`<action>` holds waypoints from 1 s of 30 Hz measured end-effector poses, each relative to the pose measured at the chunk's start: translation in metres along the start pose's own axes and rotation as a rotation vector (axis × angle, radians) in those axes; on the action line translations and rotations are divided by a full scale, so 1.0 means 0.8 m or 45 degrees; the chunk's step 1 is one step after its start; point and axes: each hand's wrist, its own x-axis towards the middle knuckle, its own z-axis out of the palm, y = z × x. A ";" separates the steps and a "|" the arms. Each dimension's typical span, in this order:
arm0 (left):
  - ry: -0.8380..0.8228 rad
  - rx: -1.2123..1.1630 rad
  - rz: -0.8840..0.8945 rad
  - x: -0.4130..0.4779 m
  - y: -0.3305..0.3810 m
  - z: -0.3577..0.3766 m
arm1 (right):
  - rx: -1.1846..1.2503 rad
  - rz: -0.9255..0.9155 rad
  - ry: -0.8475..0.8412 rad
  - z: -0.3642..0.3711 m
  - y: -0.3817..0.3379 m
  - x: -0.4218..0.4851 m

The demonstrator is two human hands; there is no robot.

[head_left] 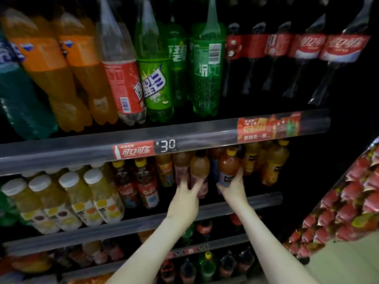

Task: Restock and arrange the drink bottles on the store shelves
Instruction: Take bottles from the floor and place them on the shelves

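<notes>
The left grip (187, 193) is curled round the lower part of a brown bottle (200, 169) with a dark cap, thumb on one side and fingers on the other, at 6 o'clock just below the middle of the view. At 3 o'clock from it, close by but not touching, the right grip (233, 188) is clamped from below on an orange-red bottle (228, 168) with a yellow cap and a blue label. Both bottles stand roughly upright at the front of the middle shelf (256, 199), tucked under the price rail (82, 154) (its tag reads 30). Whether their bases rest on the shelf I cannot tell. Just at 9 o'clock of the brown bottle stands a like pink-labelled bottle (181, 167), which the left fingertips seem to brush. Further to 9 o'clock are white-capped yellow juice bottles (90, 193); at 3 o'clock of the right grip, yellow-capped orange bottles (274, 162). On the shelf above, at 12 o'clock, large green bottles (205, 74) stand between orange ones (67, 74) and dark cola bottles (307, 58). Red packets (348, 201) are stacked at 4 o'clock.
</notes>
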 end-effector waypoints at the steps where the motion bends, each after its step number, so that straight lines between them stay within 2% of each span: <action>1: -0.026 0.042 0.005 0.012 0.006 0.003 | 0.006 0.015 0.014 0.002 0.002 0.006; 5: -0.116 0.009 -0.052 0.037 0.016 0.019 | -0.173 0.100 0.035 0.002 0.006 0.019; 8: -0.102 -0.023 -0.007 0.038 0.014 0.031 | -0.260 0.049 0.033 0.009 0.009 0.020; 16: -0.161 -0.093 -0.041 0.011 0.009 0.039 | -0.118 0.057 -0.014 0.016 0.030 -0.005; 19: -0.191 -0.160 -0.023 -0.035 -0.002 0.048 | -0.227 -0.011 -0.028 0.019 0.049 -0.051; 22: -0.211 -0.183 -0.103 -0.095 -0.030 0.061 | -0.319 -0.075 -0.155 0.033 0.075 -0.107; 27: -0.304 -0.204 -0.326 -0.199 -0.093 0.077 | -0.489 -0.153 -0.574 0.082 0.109 -0.206; 30: -0.365 -0.204 -0.466 -0.261 -0.134 0.076 | -0.540 -0.114 -0.761 0.121 0.120 -0.262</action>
